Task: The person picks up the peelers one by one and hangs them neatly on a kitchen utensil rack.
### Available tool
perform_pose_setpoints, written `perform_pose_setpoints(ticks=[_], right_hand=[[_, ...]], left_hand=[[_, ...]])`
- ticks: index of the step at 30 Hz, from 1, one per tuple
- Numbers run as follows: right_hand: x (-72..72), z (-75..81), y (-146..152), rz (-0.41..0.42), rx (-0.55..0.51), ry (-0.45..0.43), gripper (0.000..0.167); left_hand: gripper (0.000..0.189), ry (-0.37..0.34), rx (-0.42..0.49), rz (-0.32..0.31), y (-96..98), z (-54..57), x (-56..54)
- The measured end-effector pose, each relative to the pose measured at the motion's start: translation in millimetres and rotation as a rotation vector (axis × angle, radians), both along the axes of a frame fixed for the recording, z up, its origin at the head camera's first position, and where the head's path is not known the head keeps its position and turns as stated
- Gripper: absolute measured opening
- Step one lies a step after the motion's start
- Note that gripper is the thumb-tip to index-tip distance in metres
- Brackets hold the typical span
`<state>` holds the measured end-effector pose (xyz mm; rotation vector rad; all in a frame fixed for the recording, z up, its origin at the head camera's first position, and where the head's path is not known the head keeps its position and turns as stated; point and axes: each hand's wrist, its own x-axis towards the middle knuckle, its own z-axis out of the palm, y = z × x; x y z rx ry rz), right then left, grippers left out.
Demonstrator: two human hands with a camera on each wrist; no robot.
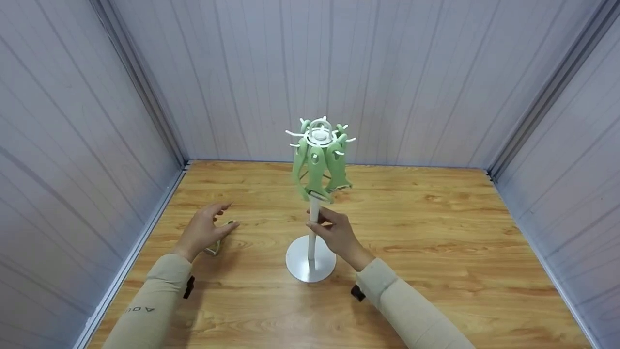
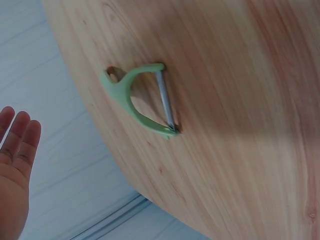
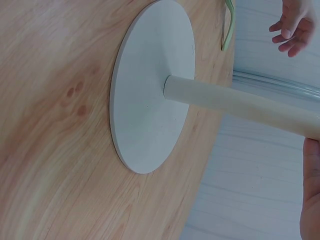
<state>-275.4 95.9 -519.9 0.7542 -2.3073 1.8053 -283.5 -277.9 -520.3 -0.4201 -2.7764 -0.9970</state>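
Note:
My right hand (image 1: 339, 237) grips the upright pole (image 1: 312, 247) of a white stand, thumb and fingers around it below the hooks. The stand's round base (image 3: 145, 115) rests flat on the table. Several green peelers (image 1: 316, 167) hang from the white hooks (image 1: 294, 134) at its top. To the left, a single green peeler (image 2: 118, 92) with a metal blade lies on the wood. Above that peeler hovers my left hand (image 1: 201, 231), fingers apart and holding nothing; it hides part of the peeler in the head view.
The wooden table (image 1: 436, 252) is enclosed by pale panelled walls (image 1: 411, 72) at the back and both sides. A metal strip (image 1: 131, 257) runs along the left table edge. Dark wrist devices (image 1: 358, 293) sit below both sleeves.

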Motion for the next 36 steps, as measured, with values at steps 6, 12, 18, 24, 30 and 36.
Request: perform_pose_setpoints(ticks=[6, 12, 18, 24, 30, 36], right_hand=[[0.2, -0.9, 0.0, 0.001, -0.007, 0.001, 0.027], [1.2, -2.0, -0.4, -0.008, -0.023, -0.016, 0.026], [1.5, -1.2, 0.0, -0.008, -0.001, -0.01, 0.026], [1.5, 0.6, 0.5, -0.009, 0.003, 0.0, 0.026], [1.0, -0.4, 0.4, -0.014, 0.005, -0.008, 0.025], [0.9, -0.3, -0.1, -0.016, 0.0, -0.003, 0.024]], left_hand=[[0.061, -0.062, -0.051, 0.011, -6.4, -8.6, -0.3], [0.068, -0.117, -0.092, 0.01, -15.6, -20.0, -0.3], [0.07, -0.161, -0.098, 0.024, -23.0, -29.7, -1.0], [0.072, -0.206, -0.118, 0.039, -26.0, -33.7, -2.3], [0.077, -0.274, -0.162, 0.061, -25.1, -36.4, -1.4], [0.079, -0.29, -0.17, 0.069, -27.3, -41.1, 0.5]])
